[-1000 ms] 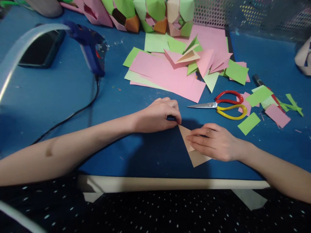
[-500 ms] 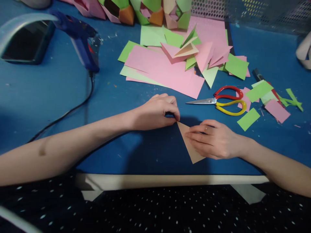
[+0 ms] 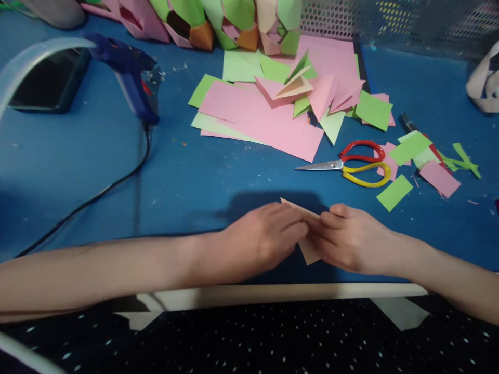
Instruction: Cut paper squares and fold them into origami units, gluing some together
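A small peach sheet of folded paper (image 3: 309,253) lies near the front edge of the blue table, mostly covered by my hands. My left hand (image 3: 268,234) is closed over its middle, fingertips pressed together on the paper. From the other side my right hand (image 3: 351,236) grips the paper's right part with bent fingers. One pointed corner shows above the left fingers and another below them. Red-and-yellow-handled scissors (image 3: 362,163) rest just beyond the right hand, blades toward the left.
Pink and green paper sheets (image 3: 253,114) are piled at the back, with folded pieces on top. Paper scraps (image 3: 411,148) lie at the right. A blue glue gun (image 3: 128,78) with a black cord (image 3: 117,182) is at the left. Folded paper shapes (image 3: 234,26) stand by a mesh basket (image 3: 331,21).
My left hand has moved from the paper's top corner down and right onto its middle, close against the right hand. My right-hand fingers have curled more. The view has shifted slightly.
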{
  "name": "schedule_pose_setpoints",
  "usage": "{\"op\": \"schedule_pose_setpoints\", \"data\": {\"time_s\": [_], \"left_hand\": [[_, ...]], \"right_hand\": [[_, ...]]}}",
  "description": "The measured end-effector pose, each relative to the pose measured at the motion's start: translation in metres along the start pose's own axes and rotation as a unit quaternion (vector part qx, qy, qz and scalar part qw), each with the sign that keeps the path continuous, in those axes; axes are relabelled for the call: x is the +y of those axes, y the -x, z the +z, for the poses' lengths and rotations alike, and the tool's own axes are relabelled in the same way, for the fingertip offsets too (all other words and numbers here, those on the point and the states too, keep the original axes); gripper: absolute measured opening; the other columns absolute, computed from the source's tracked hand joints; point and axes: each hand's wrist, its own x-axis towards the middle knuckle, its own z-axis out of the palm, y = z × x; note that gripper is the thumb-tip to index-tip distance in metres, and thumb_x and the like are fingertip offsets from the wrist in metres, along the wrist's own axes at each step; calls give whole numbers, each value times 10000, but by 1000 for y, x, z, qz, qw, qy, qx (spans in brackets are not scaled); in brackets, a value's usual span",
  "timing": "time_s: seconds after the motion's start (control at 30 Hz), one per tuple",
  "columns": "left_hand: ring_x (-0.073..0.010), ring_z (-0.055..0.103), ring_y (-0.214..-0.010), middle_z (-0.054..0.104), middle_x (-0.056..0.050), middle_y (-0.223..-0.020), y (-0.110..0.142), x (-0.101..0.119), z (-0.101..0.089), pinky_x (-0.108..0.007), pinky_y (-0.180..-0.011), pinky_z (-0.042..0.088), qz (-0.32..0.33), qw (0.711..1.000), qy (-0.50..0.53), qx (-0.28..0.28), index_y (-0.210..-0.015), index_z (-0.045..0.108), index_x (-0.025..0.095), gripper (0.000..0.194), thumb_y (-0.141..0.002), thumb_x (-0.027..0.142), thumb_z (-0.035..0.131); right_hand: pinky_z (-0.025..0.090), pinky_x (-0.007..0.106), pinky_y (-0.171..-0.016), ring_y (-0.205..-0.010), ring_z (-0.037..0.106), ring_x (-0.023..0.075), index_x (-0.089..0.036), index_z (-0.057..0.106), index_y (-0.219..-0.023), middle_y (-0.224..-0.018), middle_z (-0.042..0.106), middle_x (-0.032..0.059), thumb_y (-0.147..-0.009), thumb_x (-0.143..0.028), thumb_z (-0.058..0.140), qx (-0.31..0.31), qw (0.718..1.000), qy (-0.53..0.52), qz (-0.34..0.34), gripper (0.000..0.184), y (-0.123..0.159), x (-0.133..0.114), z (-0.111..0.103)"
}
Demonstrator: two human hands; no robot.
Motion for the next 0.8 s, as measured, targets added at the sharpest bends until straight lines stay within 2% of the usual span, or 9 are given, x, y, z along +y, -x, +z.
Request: {"op": "schedule_pose_setpoints", "data": {"time_s": [0.13, 0.27, 0.37, 0.5, 0.63, 0.7, 0.8], "left_hand": [[-296, 546, -1182, 608, -237, -1190, 6, 12, 16, -401, -945, 501, 48, 994, -101, -5, -1056, 601, 16, 269, -941, 85, 367], [-341, 553, -1194, 575, -289, -1248, 6, 12, 22, -431, -903, 528, 67, 981, -183, -4, -1086, 578, -4, 269, -932, 94, 380], [-340, 581, -1162, 604, -275, -1221, 8, 13, 22, -451, -897, 524, 35, 970, -238, -21, -1109, 567, 9, 287, -920, 105, 373], [-350, 598, -1135, 591, -296, -1227, 11, 11, 16, -468, -898, 518, -35, 956, -290, -33, -1069, 591, 7, 294, -887, 70, 369], [-379, 617, -1077, 610, -325, -1163, 9, 6, 3, -477, -867, 528, -70, 943, -322, -36, -995, 626, -10, 262, -871, 74, 411], [-371, 620, -1064, 630, -306, -1131, 7, 8, -3, -466, -862, 534, -46, 944, -325, -17, -997, 632, -8, 253, -871, 71, 427], [-313, 647, -991, 670, -234, -1060, 4, 14, -6, -419, -832, 549, 43, 960, -277, 6, -1001, 636, 23, 248, -878, 53, 423]], "right_hand": [[378, 382, -712, -923, 581, 257, -93, 660, -951, -1058, 676, 178, -913, -168, 482, -18, 1000, 25, 5, 198, 1, -7, 1], [403, 397, -747, -1001, 593, 290, -38, 656, -1007, -1082, 664, 235, -900, -164, 504, -9, 999, 30, 12, 225, 1, -10, -1], [401, 375, -703, -1046, 582, 293, -14, 630, -1089, -1208, 604, 273, -914, -172, 481, -15, 999, 22, 17, 279, 0, -10, -3], [369, 358, -627, -855, 606, 228, -27, 603, -1158, -1187, 632, 227, -937, -166, 422, -24, 999, 12, 23, 318, -1, -9, -4], [343, 356, -612, -768, 587, 200, -42, 623, -1117, -1158, 649, 199, -935, -171, 416, -20, 999, 7, 27, 304, -2, -9, -4], [332, 356, -617, -735, 575, 190, -50, 634, -1079, -1088, 671, 184, -929, -166, 428, -11, 999, -2, 31, 280, -2, -9, -3], [298, 353, -611, -727, 550, 188, -79, 655, -971, -942, 691, 141, -922, -156, 448, 12, 999, 0, 34, 226, -2, -9, -2]]}}
